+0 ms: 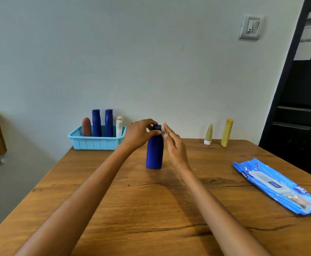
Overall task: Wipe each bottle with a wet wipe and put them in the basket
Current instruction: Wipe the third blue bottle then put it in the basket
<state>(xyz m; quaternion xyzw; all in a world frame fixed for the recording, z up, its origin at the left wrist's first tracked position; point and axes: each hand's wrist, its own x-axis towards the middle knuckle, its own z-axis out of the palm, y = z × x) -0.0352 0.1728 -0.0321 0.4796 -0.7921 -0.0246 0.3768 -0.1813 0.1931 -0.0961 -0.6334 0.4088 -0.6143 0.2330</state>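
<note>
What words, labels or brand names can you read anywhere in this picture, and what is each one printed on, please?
"mee": white letters on the near left edge of the blue wet wipe pack; the word may run on.
The pack's dark lid label and the white print toward its right end: too blurred to read.
Paper on the dark door: too small and blurred to read.
Bottles: no print visible.

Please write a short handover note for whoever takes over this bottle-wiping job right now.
Left hand: grips the cap of the upright blue bottle at mid-table.
Right hand: fingers pinch a small wet wipe against the bottle's neck.
Done: four bottles stand in the light blue basket.
Left: finish this bottle and basket it, then the cone tube and yellow bottle by the wall. Wipes pack lies on the right.
</note>
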